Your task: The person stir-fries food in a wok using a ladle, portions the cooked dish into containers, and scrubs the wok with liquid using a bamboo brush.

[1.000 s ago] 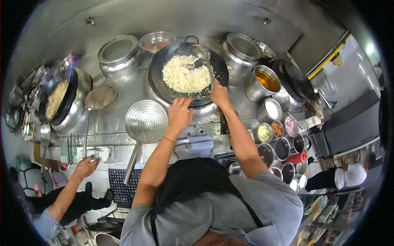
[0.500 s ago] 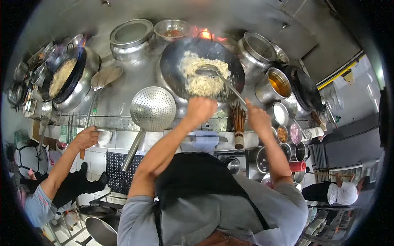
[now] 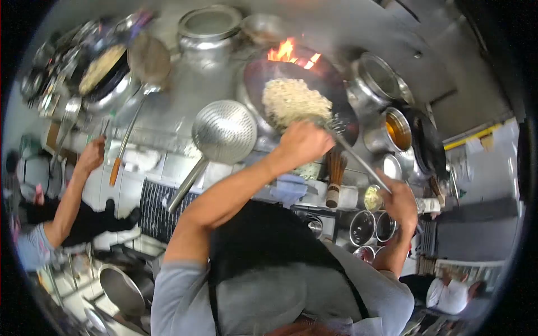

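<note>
Head view: both your hands are at work around the wok (image 3: 344, 106), which sits on the counter (image 3: 179, 101) before you. Your left hand (image 3: 305, 144) is curled into a fist at its near side, seemingly gripping the rim, though the fist hides the exact hold. Your right hand (image 3: 400, 204) is wrapped around the end of the ladle (image 3: 361, 158), whose head reaches the near edge of the rice, partly behind your left fist.

The rice (image 3: 294, 101) lies in one loose mass in the wok, and flames (image 3: 286, 51) lick up at the far rim. So the rice is in and over fire, and none is yet dished out that you can see; whether it is cooked through cannot be told. The strainer (image 3: 224, 131) lies untouched to your left, and the brush (image 3: 335, 179) sits between your hands, nearer you than the wok.
</note>
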A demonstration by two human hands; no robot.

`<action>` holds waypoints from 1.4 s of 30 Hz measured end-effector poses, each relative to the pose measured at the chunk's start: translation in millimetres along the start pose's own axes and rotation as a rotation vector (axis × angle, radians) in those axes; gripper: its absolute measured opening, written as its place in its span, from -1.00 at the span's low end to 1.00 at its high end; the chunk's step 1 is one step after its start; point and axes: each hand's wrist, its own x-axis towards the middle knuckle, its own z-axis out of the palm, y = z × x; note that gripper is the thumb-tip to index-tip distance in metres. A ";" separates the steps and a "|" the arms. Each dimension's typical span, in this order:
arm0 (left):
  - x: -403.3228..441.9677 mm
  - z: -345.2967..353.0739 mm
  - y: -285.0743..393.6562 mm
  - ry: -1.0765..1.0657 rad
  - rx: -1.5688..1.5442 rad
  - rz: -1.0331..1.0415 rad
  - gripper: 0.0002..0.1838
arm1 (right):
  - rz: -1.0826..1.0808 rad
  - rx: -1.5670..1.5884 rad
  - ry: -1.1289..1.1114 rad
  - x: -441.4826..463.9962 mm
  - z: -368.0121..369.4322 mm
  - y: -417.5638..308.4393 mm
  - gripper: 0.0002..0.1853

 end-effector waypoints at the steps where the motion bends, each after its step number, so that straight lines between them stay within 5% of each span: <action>1: 13.9 1.2 -5.1 -0.152 0.063 -0.008 -0.77 | -0.011 -0.035 0.071 8.1 7.6 -4.5 -0.43; 5: -8.6 54.2 -29.3 -0.279 0.151 -0.179 -0.83 | -0.029 0.072 0.008 78.4 68.7 -1.7 -0.41; 7: -47.2 52.8 -16.0 -0.117 0.053 -0.209 -0.80 | -0.451 -0.011 0.281 138.6 133.0 114.2 -0.44; 8: -63.4 63.2 -12.8 0.133 0.100 -0.187 -0.75 | -0.576 -0.399 0.550 135.3 125.8 101.7 -0.43; 9: -57.9 112.0 -25.9 0.054 0.105 -0.144 -0.67 | -0.612 -0.393 0.601 124.6 116.1 76.0 -0.43; 11: -42.8 79.4 -13.4 -0.157 0.075 -0.261 -0.62 | -0.646 -0.215 0.500 119.6 117.6 19.1 -0.43; 14: 5.4 110.2 -56.9 0.063 0.072 -0.307 -0.61 | -0.792 -0.108 0.390 135.3 123.5 -53.8 -0.43; 23: 36.0 130.8 -93.5 -0.115 0.245 -0.365 -0.57 | -1.118 0.041 0.181 149.7 167.2 -169.1 -0.43; 33: -35.9 102.7 -115.6 -0.152 0.345 -0.492 -0.56 | -1.264 0.168 0.065 142.4 196.9 -235.0 -0.43; 42: -4.0 91.2 -88.5 -0.059 0.405 -0.233 -0.54 | -1.050 0.147 0.075 156.7 158.4 -181.6 -0.43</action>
